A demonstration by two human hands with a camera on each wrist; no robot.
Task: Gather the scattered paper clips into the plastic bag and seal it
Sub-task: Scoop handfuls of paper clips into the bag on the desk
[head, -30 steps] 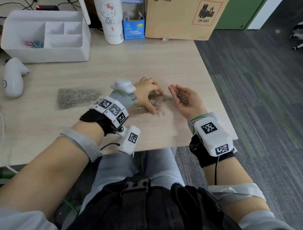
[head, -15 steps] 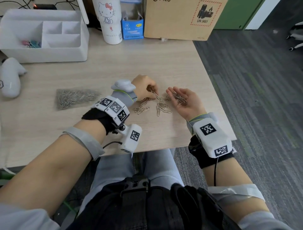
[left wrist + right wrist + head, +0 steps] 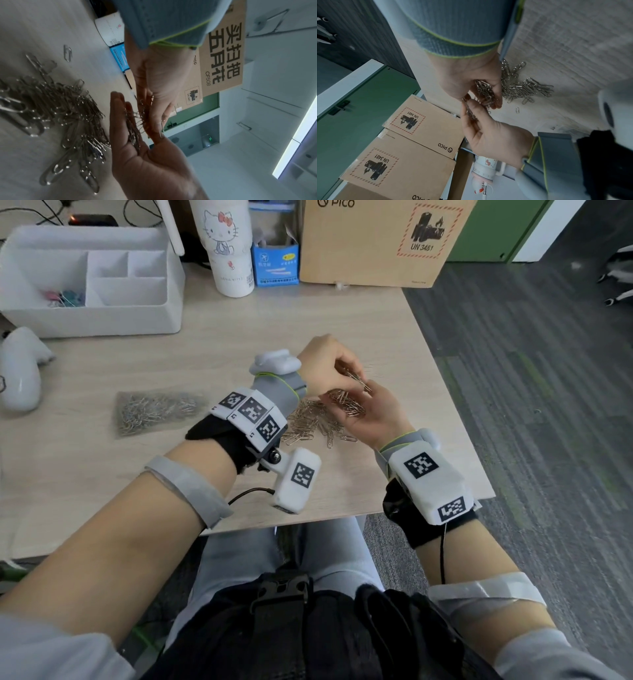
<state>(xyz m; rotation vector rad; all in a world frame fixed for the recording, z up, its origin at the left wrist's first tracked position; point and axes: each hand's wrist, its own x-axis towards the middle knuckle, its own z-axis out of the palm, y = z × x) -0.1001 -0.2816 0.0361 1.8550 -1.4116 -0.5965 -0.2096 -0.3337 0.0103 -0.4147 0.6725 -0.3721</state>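
left hand (image 3: 329, 368): raised just above the surface, fingers curled, pinching a small bunch of silver wire paper clips (image 3: 358, 381) over the other palm; wrist views show several clips dangling from the fingertips (image 3: 158, 125).
right hand (image 3: 371, 416): palm up, fingers relaxed and slightly cupped, carrying a loose heap of clips (image 3: 347, 405); not closed around them.
loose pile (image 3: 315, 424): scattered clips on the light wood surface (image 3: 219, 357), directly under and between the two hands, toward the near right corner.
stray clip (image 3: 517, 110): lies alone, apart from the pile toward the far edge.
clear plastic bag (image 3: 156, 410): flat on the surface, well left of the hands, already holding many clips; whether its mouth is open or shut cannot be told.
step (judged): transferring pinched clips into the cupped palm; much of the pile not yet gathered, bag not sealed.
risk 1: heap sits on an open palm near the right edge of the surface; a tilt on the carry across to the bag would likely spill clips onto the grey carpet floor (image 3: 513, 371).
risk 2: clips hook into each other; a tangled bunch in the pinch may drop late or drag extras off the palm.
risk 3: the lone clip is easy to miss.
risk 4: bag lies flat; pouring with no hand free to hold the mouth would likely scatter clips beside it.
risk 5: clips caught in the zip strip could stop the seal.
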